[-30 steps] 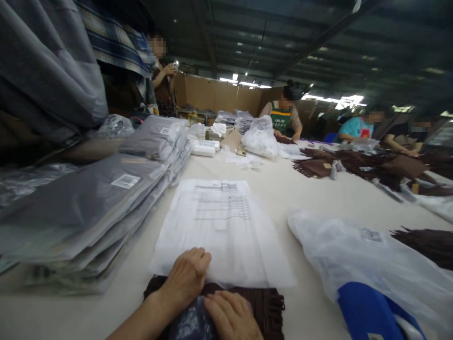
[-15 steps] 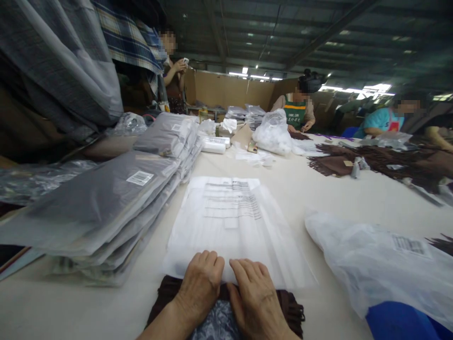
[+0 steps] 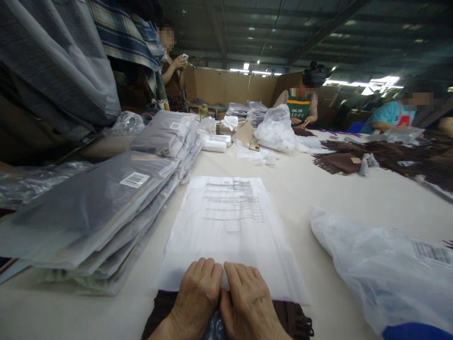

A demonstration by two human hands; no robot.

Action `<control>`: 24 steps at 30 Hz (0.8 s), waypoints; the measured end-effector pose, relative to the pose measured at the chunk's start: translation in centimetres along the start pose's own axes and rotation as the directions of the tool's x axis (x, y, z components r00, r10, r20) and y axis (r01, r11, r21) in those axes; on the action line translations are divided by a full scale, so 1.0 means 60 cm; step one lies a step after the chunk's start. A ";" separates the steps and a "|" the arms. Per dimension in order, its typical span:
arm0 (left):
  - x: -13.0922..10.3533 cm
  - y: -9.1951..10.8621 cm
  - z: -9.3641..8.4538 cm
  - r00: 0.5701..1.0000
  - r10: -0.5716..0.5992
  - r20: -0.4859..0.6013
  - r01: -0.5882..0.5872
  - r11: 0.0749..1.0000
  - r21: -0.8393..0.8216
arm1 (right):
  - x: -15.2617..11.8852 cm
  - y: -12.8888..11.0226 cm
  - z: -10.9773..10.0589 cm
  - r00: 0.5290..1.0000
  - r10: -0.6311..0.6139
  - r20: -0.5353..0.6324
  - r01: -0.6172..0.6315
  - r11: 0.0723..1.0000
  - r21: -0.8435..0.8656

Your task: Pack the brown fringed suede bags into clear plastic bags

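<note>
A translucent white plastic bag (image 3: 230, 236) with printed lines lies flat in front of me. My left hand (image 3: 200, 293) and my right hand (image 3: 247, 297) are side by side at its near edge, fingers curled over and closed on the plastic. Their fingertips are hidden beneath the knuckles. Under my wrists is a dark brown fringed textile (image 3: 292, 318), partly covered by the bag and my hands. A bit of crinkled, shiny dark plastic shows between my forearms.
At left rises a stack of bagged grey textiles (image 3: 95, 198) with barcode labels. A loose plastic bag (image 3: 382, 264) lies at right. Further back are a stuffed clear bag (image 3: 278, 130), a phone (image 3: 254, 145) and brown fringed textiles (image 3: 339, 160). Co-workers (image 3: 300, 106) are across the table.
Both hands have come closer together and slightly nearer to me, drawing the bag's near edge further over the brown textile. The view has shifted slightly.
</note>
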State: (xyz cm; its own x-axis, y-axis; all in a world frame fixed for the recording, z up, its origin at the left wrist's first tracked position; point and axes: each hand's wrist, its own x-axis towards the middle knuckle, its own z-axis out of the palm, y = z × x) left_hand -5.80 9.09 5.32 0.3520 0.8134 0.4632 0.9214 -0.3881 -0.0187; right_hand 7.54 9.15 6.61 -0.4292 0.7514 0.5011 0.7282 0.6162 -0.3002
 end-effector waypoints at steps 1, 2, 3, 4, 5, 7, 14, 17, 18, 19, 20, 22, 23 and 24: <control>0.000 0.000 0.000 1.000 0.002 -0.008 -0.002 1.000 0.003 | 0.001 -0.002 0.003 1.000 0.004 -0.004 -0.004 1.000 -0.018; 0.000 -0.001 0.001 1.000 0.006 -0.016 -0.006 1.000 0.004 | 0.001 -0.003 0.006 1.000 0.011 -0.007 -0.011 0.999 -0.048; 0.000 -0.001 0.001 1.000 0.009 -0.022 -0.009 1.000 0.005 | 0.001 -0.004 0.009 1.000 0.020 -0.007 -0.020 0.996 -0.088; 0.001 -0.001 0.001 1.000 0.013 -0.027 -0.013 1.000 0.003 | 0.001 -0.004 0.012 1.000 0.026 -0.004 -0.027 0.991 -0.133; 0.002 -0.001 0.000 0.999 0.017 -0.039 -0.017 1.000 0.002 | 0.000 -0.004 0.015 1.000 0.030 0.008 -0.029 0.984 -0.178; 0.004 -0.001 -0.001 0.997 0.033 -0.076 -0.033 0.999 0.000 | 0.000 -0.002 0.020 0.997 0.024 0.069 -0.006 0.966 -0.258; 0.009 -0.003 -0.009 0.991 0.039 -0.127 -0.037 0.999 0.022 | 0.006 0.045 -0.009 0.969 0.182 0.170 -0.109 0.923 -0.370; 0.007 -0.007 -0.014 0.996 0.031 -0.088 -0.029 0.999 0.025 | -0.008 0.087 -0.043 0.954 0.231 0.190 -0.147 0.915 -0.377; 0.006 -0.009 -0.015 0.997 0.026 -0.073 -0.023 0.999 0.029 | -0.017 0.102 -0.052 0.948 0.256 0.188 -0.167 0.906 -0.388; 0.005 -0.011 -0.016 0.998 0.020 -0.063 -0.018 0.999 0.033 | -0.027 0.117 -0.061 0.942 0.283 0.180 -0.192 0.895 -0.403; 0.004 -0.013 -0.016 0.998 0.016 -0.056 -0.014 0.999 0.039 | -0.038 0.130 -0.067 0.935 0.315 0.164 -0.223 0.880 -0.419; 0.002 -0.018 -0.016 0.999 0.013 -0.052 -0.011 0.999 0.047 | -0.061 0.153 -0.074 0.921 0.362 0.142 -0.271 0.861 -0.430; 0.001 -0.020 -0.015 0.999 0.017 -0.052 -0.014 0.999 0.050 | -0.072 0.162 -0.075 0.916 0.378 0.133 -0.293 0.859 -0.421; 0.001 -0.022 -0.014 0.999 0.023 -0.047 -0.020 0.999 0.051 | -0.082 0.168 -0.074 0.914 0.390 0.117 -0.315 0.859 -0.403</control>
State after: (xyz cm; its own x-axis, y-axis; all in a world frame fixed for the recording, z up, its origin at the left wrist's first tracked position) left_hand -7.15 9.29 6.12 0.3645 0.7830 0.5041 0.9213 -0.3818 -0.0731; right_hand 19.40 10.61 4.72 -0.1708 0.9540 0.2463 0.9763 0.1975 -0.0882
